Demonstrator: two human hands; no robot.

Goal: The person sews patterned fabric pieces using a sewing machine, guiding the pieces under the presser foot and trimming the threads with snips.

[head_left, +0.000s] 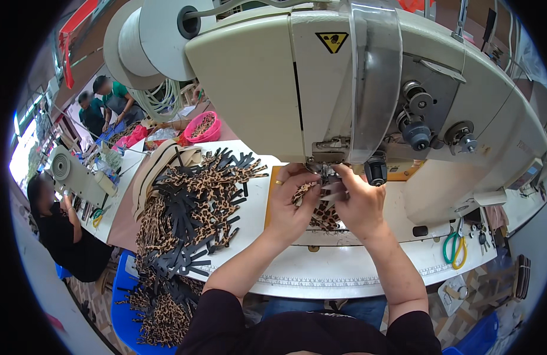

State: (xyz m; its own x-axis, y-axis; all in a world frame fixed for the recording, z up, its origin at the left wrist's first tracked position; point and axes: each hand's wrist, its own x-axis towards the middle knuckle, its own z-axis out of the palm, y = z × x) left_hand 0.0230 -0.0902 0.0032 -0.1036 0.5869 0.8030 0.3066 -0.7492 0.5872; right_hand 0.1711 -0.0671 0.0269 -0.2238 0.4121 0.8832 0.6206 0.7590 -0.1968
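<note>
A large cream sewing machine (273, 77) fills the upper middle of the view. Both hands meet just under its needle area (327, 171). My left hand (290, 204), with a ring on one finger, pinches a small leopard-print piece (325, 216) with black edging. My right hand (359, 204) grips the same piece from the right side, fingers curled at the presser foot. The piece lies on the white table (344, 269) below the machine head.
A big heap of leopard-print and black cut pieces (190, 201) spreads left and spills onto a blue chair (122, 307). Green-handled scissors (454, 247) lie at the right. A pink basket (202, 126) sits behind. Other people work at tables far left.
</note>
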